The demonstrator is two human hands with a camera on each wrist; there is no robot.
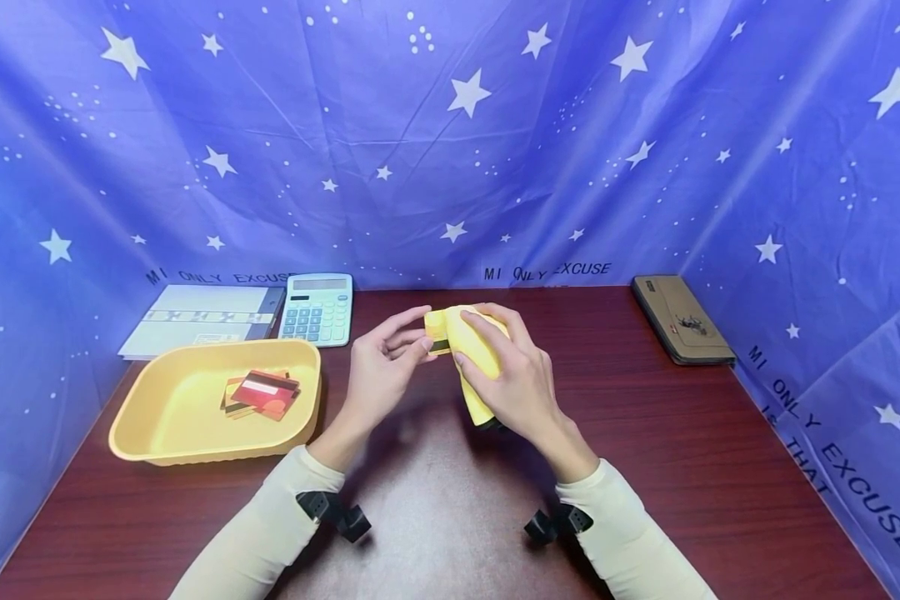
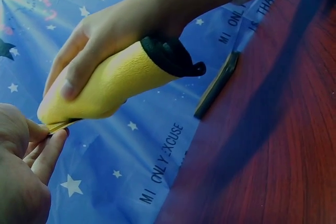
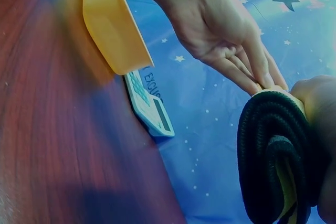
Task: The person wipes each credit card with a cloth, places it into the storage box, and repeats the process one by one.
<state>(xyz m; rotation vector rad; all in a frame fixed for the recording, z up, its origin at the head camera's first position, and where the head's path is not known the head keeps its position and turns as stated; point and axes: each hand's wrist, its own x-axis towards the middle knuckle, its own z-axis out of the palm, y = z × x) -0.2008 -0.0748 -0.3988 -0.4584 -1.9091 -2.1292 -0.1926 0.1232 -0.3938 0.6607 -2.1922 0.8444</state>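
Note:
My left hand (image 1: 381, 367) pinches a yellow bank-style card (image 1: 437, 332) with a dark stripe between thumb and fingers. My right hand (image 1: 516, 367) grips a soft, rolled yellow bundle (image 1: 474, 354) from above; its exact kind is not clear. In the left wrist view the bundle (image 2: 113, 85) has a textured yellow surface and a dark end. Folded black ribbed layers (image 3: 268, 135) of that end face the right wrist camera. The card's right edge meets the bundle's far end, where part of the card is hidden.
A yellow basin (image 1: 172, 408) on the left holds several cards (image 1: 266, 396). Behind it are a light blue calculator (image 1: 318, 310) and a white-and-grey box (image 1: 202, 312). A brown wallet-like case (image 1: 682, 321) lies at the back right. Starry blue fabric (image 1: 420, 125) surrounds the table.

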